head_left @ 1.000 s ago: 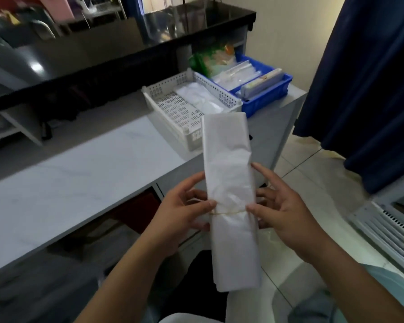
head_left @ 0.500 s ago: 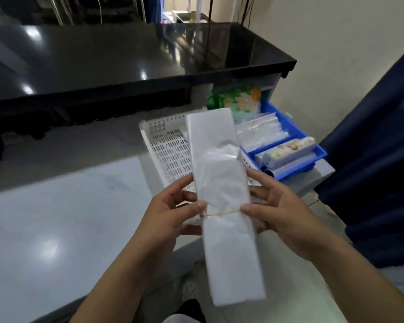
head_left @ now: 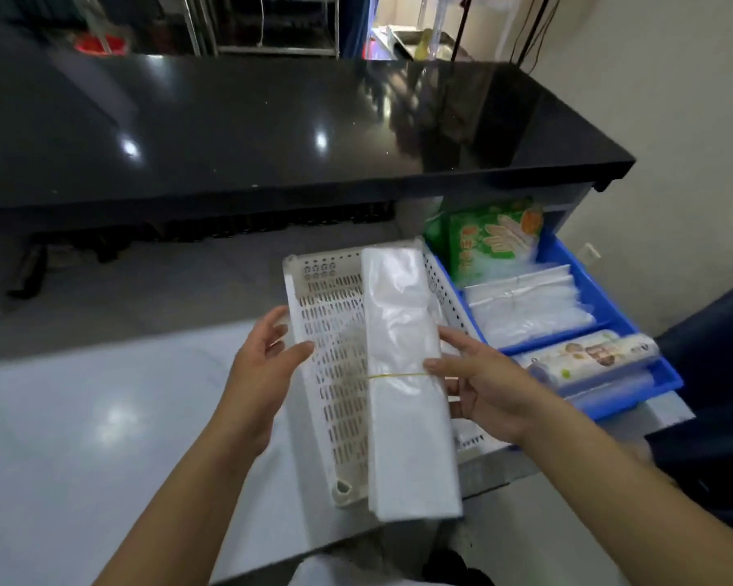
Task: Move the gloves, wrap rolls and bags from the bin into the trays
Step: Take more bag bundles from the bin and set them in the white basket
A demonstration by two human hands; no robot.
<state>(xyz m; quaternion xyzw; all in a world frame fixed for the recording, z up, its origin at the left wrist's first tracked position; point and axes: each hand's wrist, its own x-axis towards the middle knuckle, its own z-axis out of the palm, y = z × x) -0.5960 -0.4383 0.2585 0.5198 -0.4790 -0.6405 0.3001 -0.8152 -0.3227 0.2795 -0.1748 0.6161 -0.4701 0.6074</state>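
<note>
Head view: pinching long white rubber-banded bundle of plastic bags (head_left: pixel 403 332) in right hand (head_left: pixel 487 391) fingers over white perforated plastic tray (head_left: pixel 297 298); holding left hand (head_left: pixel 263 374) fingers wide, clear of bundle. Probably risking one-sided grip slipping, near end missing tray, dropping past desk (head_left: pixel 81 416) edge.

The right hand (head_left: pixel 485 393) grips a long flat bundle of white plastic bags (head_left: pixel 405 437), thumb on top at the yellow rubber band (head_left: pixel 394 375), fingers underneath. The bundle lies lengthwise over the right side of a white perforated tray (head_left: pixel 333 315), its near end past the tray's near wall. The left hand (head_left: pixel 263 374) hovers with relaxed fingers at the tray's left wall, apart from the bundle. Just right, a blue divided tray (head_left: pixel 635 401) holds a green glove packet (head_left: pixel 494 241) at the far end, clear bags (head_left: pixel 530 313) in the middle and wrap rolls (head_left: pixel 589 359) nearest. Both trays sit on a pale worktop (head_left: pixel 81 416).
</note>
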